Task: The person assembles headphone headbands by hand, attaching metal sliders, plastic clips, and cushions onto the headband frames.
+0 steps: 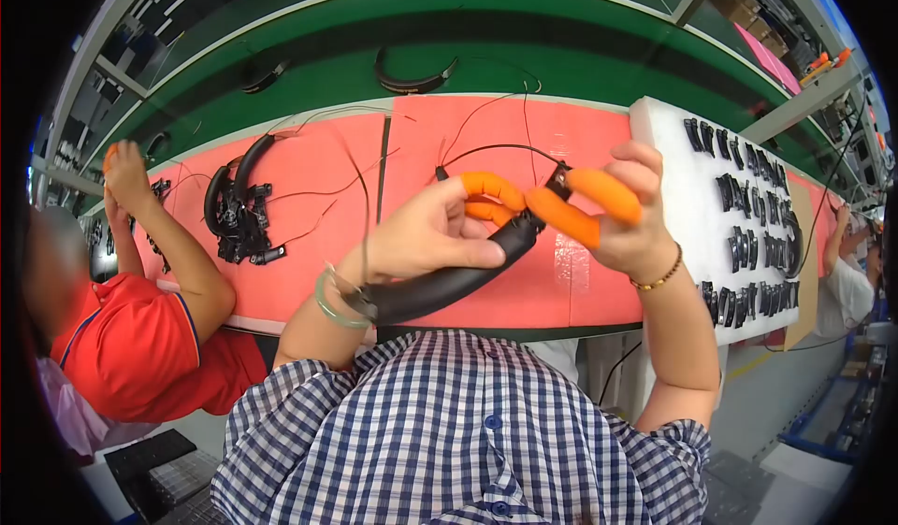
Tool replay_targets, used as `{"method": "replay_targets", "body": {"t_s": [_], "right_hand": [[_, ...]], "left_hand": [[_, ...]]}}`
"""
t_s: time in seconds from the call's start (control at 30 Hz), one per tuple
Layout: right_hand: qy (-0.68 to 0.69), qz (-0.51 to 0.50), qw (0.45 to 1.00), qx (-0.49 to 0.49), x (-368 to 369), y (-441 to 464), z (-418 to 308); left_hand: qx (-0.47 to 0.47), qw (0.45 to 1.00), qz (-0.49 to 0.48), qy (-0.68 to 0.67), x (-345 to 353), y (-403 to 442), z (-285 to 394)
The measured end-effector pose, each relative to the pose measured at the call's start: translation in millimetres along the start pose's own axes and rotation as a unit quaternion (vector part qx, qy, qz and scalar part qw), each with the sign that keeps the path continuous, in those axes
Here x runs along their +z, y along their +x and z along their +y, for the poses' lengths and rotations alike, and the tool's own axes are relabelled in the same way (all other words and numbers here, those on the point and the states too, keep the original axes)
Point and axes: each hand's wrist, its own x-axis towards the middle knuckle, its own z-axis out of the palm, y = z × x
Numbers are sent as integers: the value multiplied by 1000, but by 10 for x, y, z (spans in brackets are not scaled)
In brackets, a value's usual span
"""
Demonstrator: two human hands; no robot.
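A black padded headphone headband (430, 293) is held at a slant in front of my chest. My left hand (416, 230) is closed around its middle, the thumb lying along the padding. Orange finger cots cover some fingertips on both hands. My right hand (629, 215) pinches the upper right end of the headband, beside a small black end piece (558, 179). A thin dark wire (500, 147) arches above my hands, between this end and a black part partly hidden behind my left fingers.
Pink matting (318, 273) covers the bench. Black headband parts (238, 216) with loose wires lie left. A white foam tray (669, 207) with rows of small black parts stands right. Another headband (412, 81) rests on the green belt (580, 57). A co-worker in red (150, 338) sits left.
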Motion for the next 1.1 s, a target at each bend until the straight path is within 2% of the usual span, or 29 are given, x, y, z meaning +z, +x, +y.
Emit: {"method": "replay_targets", "body": {"t_s": [0.07,0.1,0.13,0.17,0.2,0.23,0.27,0.33,0.37,0.43,0.47,0.53,0.57,0.6,0.63,0.7,0.77,0.8,0.9,0.97,1.0,1.07,1.1], "right_hand": [[-11,-59,994,93,115,-81,-24],[41,-61,987,140,232,-153,-67],[45,-62,987,142,335,-191,-140],[138,27,956,258,425,-213,-226],[225,115,895,367,473,-217,-304],[417,154,733,515,478,-218,-384],[419,152,729,519,498,-217,-401],[623,125,504,585,514,-209,-439],[622,127,499,590,519,-173,-434],[460,-45,612,641,529,-94,-407],[459,-45,608,646,537,-98,-409],[401,-58,665,627,575,-102,-405],[403,-59,661,631,589,-95,-403],[391,-93,657,638,601,-83,-403],[379,-128,652,644,627,-87,-411],[385,-128,639,653,715,-145,-434],[387,-125,631,660,778,-192,-438],[388,-118,636,656,800,-215,-454],[398,-108,625,663,851,-261,-479],[406,-102,614,669,867,-271,-478],[411,-95,617,665,862,-272,-486],[414,-88,616,664,841,-263,-486],[397,-107,624,664,831,-243,-480]], "left_hand": [[-34,999,37,-5,-8,-19,-121],[-68,995,75,-8,-16,-23,-172],[-72,994,78,-10,-19,-28,-219],[-66,992,108,-12,-22,-22,-259],[-59,988,138,-15,-30,-13,-296],[-63,988,141,-17,-50,-5,-338],[-37,987,158,-6,-73,-4,-389],[-22,984,176,4,-79,-14,-459],[-16,984,178,14,-67,-8,-485],[-18,984,177,20,-57,-14,-546],[-16,978,200,64,-68,-21,-569],[-17,969,222,108,-127,-23,-582],[59,933,215,283,-173,-16,-579],[131,862,198,448,-218,-8,-573],[198,760,171,595,-251,0,-571],[176,756,160,609,-242,25,-541],[97,789,148,588,-249,33,-509],[92,790,144,588,-263,37,-523],[99,784,129,599,-307,53,-578],[160,760,106,621,-342,62,-620],[156,761,103,621,-343,59,-640],[218,725,103,645,-334,58,-692],[216,727,99,645,-341,61,-719]]}}
